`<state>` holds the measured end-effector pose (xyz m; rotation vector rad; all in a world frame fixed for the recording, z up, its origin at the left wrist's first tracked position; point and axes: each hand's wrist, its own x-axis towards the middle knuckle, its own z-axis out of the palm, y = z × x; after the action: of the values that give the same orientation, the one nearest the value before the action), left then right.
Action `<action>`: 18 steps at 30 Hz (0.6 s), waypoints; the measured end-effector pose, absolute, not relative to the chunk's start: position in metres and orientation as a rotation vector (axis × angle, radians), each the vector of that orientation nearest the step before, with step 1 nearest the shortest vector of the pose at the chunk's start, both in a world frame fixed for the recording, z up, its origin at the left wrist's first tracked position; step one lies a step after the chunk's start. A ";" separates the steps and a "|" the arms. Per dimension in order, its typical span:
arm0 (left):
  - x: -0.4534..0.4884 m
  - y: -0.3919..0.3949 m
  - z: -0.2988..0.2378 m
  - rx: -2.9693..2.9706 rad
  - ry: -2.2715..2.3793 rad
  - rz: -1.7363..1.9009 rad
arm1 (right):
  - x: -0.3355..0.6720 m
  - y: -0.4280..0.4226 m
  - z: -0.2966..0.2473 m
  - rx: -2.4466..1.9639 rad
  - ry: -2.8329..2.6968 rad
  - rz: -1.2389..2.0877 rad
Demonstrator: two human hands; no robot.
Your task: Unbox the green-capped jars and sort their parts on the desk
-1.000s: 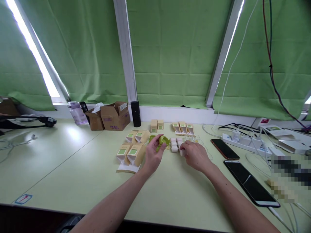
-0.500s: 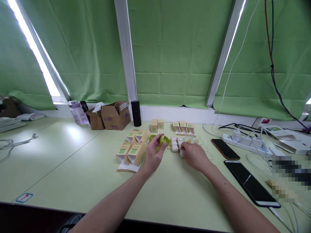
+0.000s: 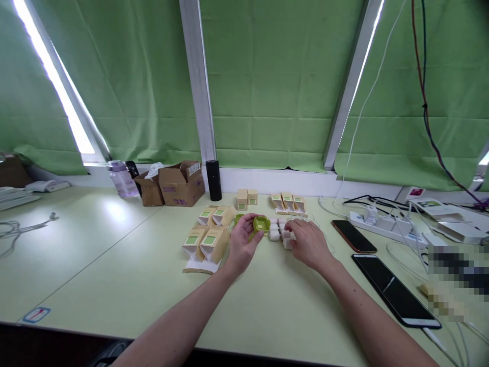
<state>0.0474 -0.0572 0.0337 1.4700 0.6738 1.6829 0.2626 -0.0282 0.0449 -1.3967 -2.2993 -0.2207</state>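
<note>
My left hand (image 3: 243,242) is closed around a small olive-green open case (image 3: 261,224), its hollow side turned up and toward me. Another green piece (image 3: 238,218) shows partly behind the fingers. Beside the case stand small white blocks (image 3: 274,234) in short rows. My right hand (image 3: 308,242) is over the right row, its fingers bent and pinching at a white block (image 3: 288,243); the thumb is mostly hidden. To the left of my left hand, several small tan boxes (image 3: 214,239) with green labels lie with white flaps open.
Farther back are two tan boxes (image 3: 242,199) and a row of opened boxes (image 3: 288,202). A black cylinder (image 3: 213,180) and a brown carton (image 3: 182,184) stand by the wall. Two phones (image 3: 395,289), cables and a power strip (image 3: 385,227) lie at the right.
The green case has turned in my left hand so its hollow shows more. My right fingers have lifted and shifted slightly; the nearest white block has moved a little toward me.
</note>
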 end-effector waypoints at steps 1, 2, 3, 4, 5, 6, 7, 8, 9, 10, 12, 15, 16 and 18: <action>0.048 -0.058 0.035 1.475 0.668 1.676 | 0.262 -0.029 0.046 -1.342 -2.242 -0.226; 0.048 -0.060 0.036 1.480 0.663 1.670 | 0.260 -0.031 0.046 -1.265 -2.189 -0.226; 0.049 -0.061 0.037 1.482 0.657 1.666 | 0.258 -0.032 0.045 -1.173 -2.144 -0.217; 0.050 -0.062 0.038 1.481 0.649 1.664 | 0.255 -0.034 0.044 -1.073 -2.107 -0.199; 0.050 -0.063 0.039 1.478 0.639 1.666 | 0.251 -0.036 0.042 -0.976 -2.074 -0.176; 0.051 -0.064 0.039 1.474 0.628 1.669 | 0.247 -0.038 0.040 -0.890 -2.041 -0.148; 0.053 -0.065 0.038 1.469 0.617 1.673 | 0.242 -0.040 0.038 -0.823 -2.005 -0.120; 0.054 -0.065 0.037 1.465 0.607 1.677 | 0.237 -0.042 0.035 -0.774 -1.968 -0.092; 0.055 -0.066 0.036 1.463 0.599 1.678 | 0.233 -0.044 0.033 -0.741 -1.937 -0.061; 0.057 -0.066 0.035 1.463 0.594 1.676 | 0.229 -0.046 0.031 -0.719 -1.905 -0.031; 0.060 -0.067 0.032 1.470 0.595 1.670 | 0.222 -0.049 0.028 -0.694 -1.852 0.016; 0.062 -0.067 0.029 1.501 0.622 1.650 | 0.216 -0.052 0.024 -0.665 -1.796 0.044; 0.063 -0.068 0.028 1.517 0.630 1.642 | 0.215 -0.052 0.023 -0.655 -1.786 0.048; 0.063 -0.068 0.027 1.553 0.649 1.624 | 0.214 -0.051 0.020 -0.640 -1.771 0.044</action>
<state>0.0631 -0.0682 0.0269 1.5525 0.6486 1.6243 0.2136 -0.0512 0.0203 -0.6403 -1.7706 0.0438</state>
